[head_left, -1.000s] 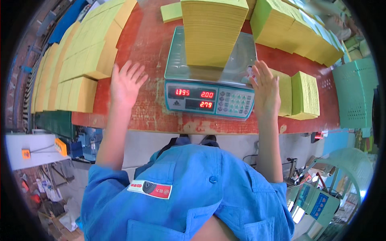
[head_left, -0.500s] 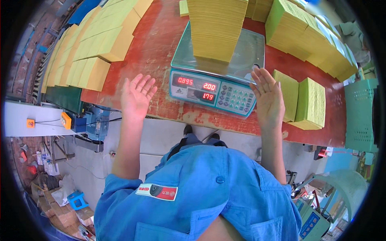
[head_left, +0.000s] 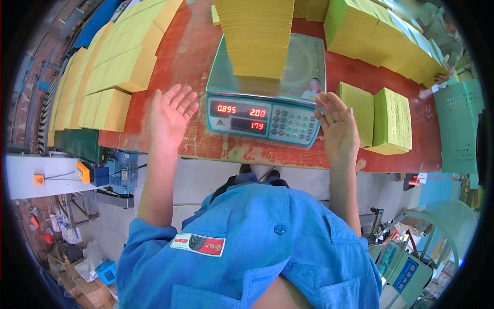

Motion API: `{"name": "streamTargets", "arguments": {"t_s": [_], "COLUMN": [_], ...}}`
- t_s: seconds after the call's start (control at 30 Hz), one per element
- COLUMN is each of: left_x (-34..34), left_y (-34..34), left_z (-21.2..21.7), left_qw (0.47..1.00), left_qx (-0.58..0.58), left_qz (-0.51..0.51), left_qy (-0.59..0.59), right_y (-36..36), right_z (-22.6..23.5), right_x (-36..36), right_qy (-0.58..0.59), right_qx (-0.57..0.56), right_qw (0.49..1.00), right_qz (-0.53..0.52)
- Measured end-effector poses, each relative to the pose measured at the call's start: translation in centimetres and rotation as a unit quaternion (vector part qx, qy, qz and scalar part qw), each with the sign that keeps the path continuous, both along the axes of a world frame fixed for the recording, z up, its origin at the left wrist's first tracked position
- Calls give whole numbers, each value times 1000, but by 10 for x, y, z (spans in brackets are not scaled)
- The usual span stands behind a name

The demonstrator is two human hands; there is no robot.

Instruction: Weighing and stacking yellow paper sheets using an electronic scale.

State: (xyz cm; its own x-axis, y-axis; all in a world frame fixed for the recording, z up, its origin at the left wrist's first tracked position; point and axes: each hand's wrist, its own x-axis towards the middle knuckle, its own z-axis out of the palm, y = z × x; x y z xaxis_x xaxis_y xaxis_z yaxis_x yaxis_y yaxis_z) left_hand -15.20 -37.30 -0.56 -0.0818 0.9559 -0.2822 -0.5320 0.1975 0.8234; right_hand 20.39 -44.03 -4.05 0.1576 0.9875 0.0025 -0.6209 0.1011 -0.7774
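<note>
Both my hands are raised with palms up, fingers stretched and holding nothing. My left hand (head_left: 172,116) hovers over the red table's near edge, left of a digital scale (head_left: 263,119) with lit red digits and a keypad. My right hand (head_left: 338,126) is by the scale's right front corner, between it and two small yellow paper stacks (head_left: 392,121). A tall stack of yellow paper (head_left: 257,41) stands upright on the scale's glassy pan (head_left: 303,62); its top runs out of the picture.
Rows of yellow paper stacks (head_left: 128,67) line the table's left side, and more stacks (head_left: 381,41) stand at the far right. A green perforated crate (head_left: 460,126) is by the right edge. Another person's hand (head_left: 441,78) shows at the far right. Below left lie cardboard boxes (head_left: 87,288) and a blue stool (head_left: 106,271).
The view has shifted slightly, so the table and scale sit a little further left. My hands keep the same open pose. The other person's hand has come into sight at far right.
</note>
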Motion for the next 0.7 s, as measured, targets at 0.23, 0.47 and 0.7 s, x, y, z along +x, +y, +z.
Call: {"name": "streamTargets", "arguments": {"t_s": [0.23, 0.47, 0.7], "left_x": [-5, 17, 96], "left_y": [56, 138, 221], "left_z": [25, 73, 118], "left_qw": [996, 985, 935], "left_qx": [35, 40, 63], "left_qz": [-74, -156, -314], "left_qy": [32, 67, 150], "right_y": [8, 95, 252], "right_z": [6, 26, 5], "right_x": [-18, -29, -49], "right_qy": [5, -118, -58], "right_qx": [9, 21, -20], "right_qw": [999, 991, 998], "right_qz": [-38, -64, -20]}}
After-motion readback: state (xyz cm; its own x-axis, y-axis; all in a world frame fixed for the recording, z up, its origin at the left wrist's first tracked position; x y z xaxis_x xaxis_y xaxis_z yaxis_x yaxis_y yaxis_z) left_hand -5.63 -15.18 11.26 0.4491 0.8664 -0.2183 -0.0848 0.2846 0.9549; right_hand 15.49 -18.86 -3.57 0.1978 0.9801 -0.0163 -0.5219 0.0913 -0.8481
